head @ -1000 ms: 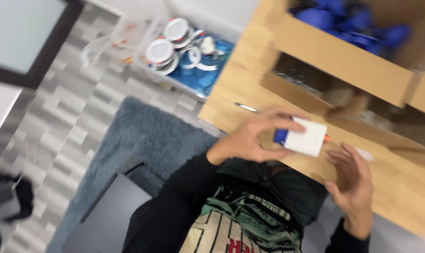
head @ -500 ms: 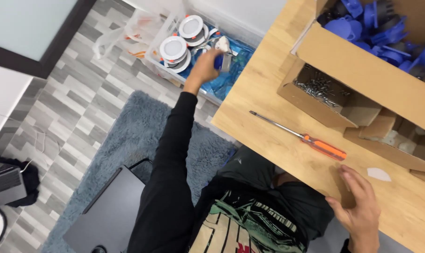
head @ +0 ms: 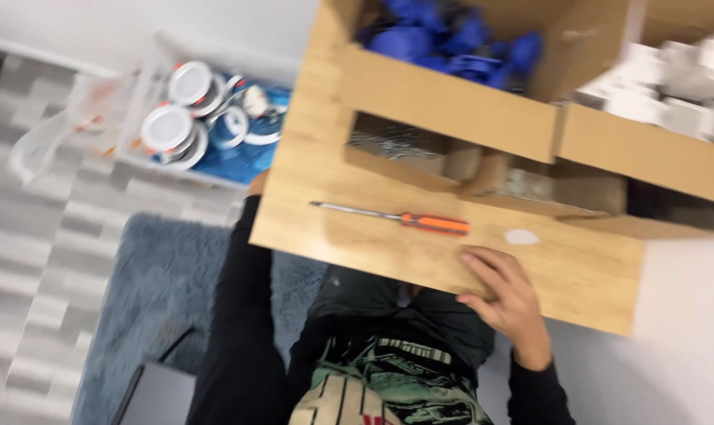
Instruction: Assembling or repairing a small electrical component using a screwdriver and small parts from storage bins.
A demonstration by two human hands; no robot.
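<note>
Now the right hand (head: 505,301) rests loose and empty on the table (head: 577,275); the left hand hides, so I cannot tell. A bump could roll the screwdriver (head: 408,219) off.

A home workroom: shaggy rug (head: 176,275), wooden desk (head: 577,275), cardboard parts boxes (head: 451,102).

Screwdriver (head: 396,219) on table (head: 349,236), boxes (head: 451,110) behind, right hand (head: 506,295) at front edge.
</note>
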